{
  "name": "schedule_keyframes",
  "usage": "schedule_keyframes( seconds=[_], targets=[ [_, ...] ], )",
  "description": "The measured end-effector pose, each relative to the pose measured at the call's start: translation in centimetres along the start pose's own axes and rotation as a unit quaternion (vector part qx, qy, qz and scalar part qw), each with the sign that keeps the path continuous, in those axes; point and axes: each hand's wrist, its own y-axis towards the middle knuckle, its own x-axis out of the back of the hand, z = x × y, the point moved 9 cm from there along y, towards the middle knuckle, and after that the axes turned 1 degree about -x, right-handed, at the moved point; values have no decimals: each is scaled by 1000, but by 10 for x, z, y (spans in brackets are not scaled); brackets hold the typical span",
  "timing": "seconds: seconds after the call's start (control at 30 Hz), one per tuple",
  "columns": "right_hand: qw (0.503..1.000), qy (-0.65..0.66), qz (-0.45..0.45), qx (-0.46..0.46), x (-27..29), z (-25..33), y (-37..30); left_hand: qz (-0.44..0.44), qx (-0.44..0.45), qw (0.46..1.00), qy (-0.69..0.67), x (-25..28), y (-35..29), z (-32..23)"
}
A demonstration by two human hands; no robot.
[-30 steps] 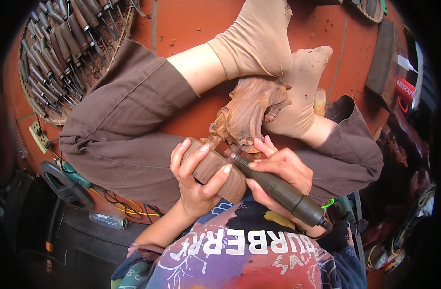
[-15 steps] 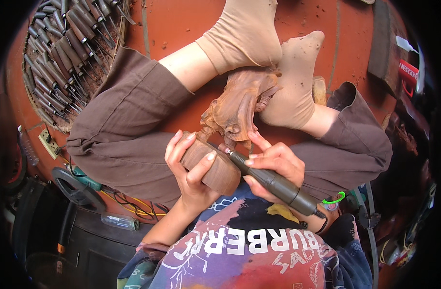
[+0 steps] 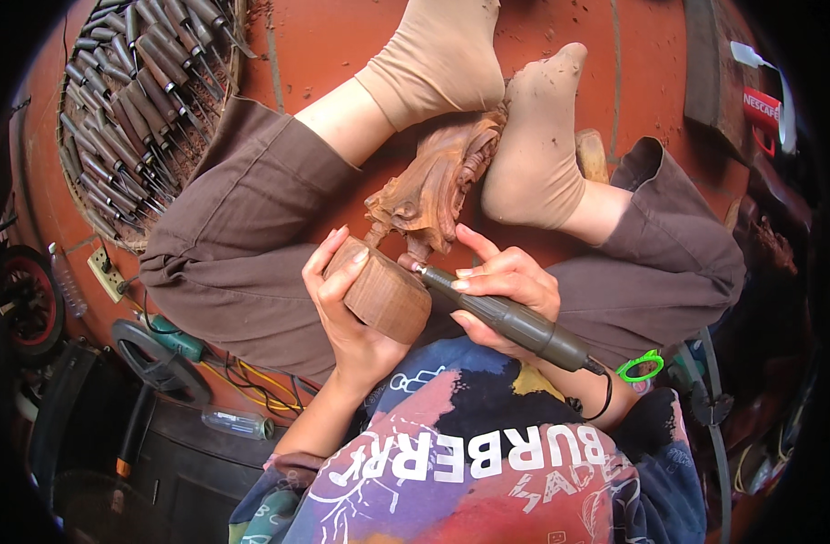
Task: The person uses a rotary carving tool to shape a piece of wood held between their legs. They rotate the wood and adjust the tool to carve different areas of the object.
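- Now the left hand [image 3: 359, 331] and the right hand [image 3: 507, 288] both sit a little further up and to the left in the view than half a second ago, and the wooden carving [image 3: 433, 181] has shifted with them
- The block [image 3: 383, 297] at the carving's near end shows more of its broad side than it did a second ago
- The pinkish tip [image 3: 409, 261] of the rotary tool [image 3: 524, 328] stands out more plainly than a second ago, right by the narrow necks between block and carved part
- Further off, the left sock [image 3: 447, 68] overlapped the right sock [image 3: 542, 150] a second ago; the two now lie side by side
- The left hand is clamped round the block, thumb on one side, fingers over the far edge
- The right hand is closed on the tool like a pen, index finger stretched toward the carving; whether that fingertip touches it, I cannot tell
- The carving lies between the bent legs in brown trousers [image 3: 243, 213], its far end up against the socks, which hem it in
- The left fingers hide part of the block
- A green ring [image 3: 658, 363] shows beside the right forearm, a clear bottle [image 3: 238, 422] by the left
- Farther left are a socket strip [image 3: 107, 275] and a tray [image 3: 234, 80] crowded with chisels [image 3: 152, 95]; at far right, a red mug [image 3: 761, 107]
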Motion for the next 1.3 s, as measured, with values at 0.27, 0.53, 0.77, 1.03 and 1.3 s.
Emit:
schedule_keyframes(
  seconds=[0.27, 0.53, 0.77, 1.03, 1.3],
  targets=[
    [999, -22, -33, 6, 1, -3, -3, 11, 18, 1000, -5, 1, 2, 0],
    [999, 2, 7, -47, 1, 0, 2, -30, 21, 999, -13, 3, -1, 2],
    [998, -26, -30, -43, -1, 5, 2, 12, 16, 1000, -4, 0, 0, 1],
    [992, -71, -67, -82, 5, 13, 8, -18, 1, 1000, -10, -3, -6, 0],
    [985, -64, -34, -157, 7, 7, 7, -9, -45, 998, 45, -4, -4, -8]
  ],
)
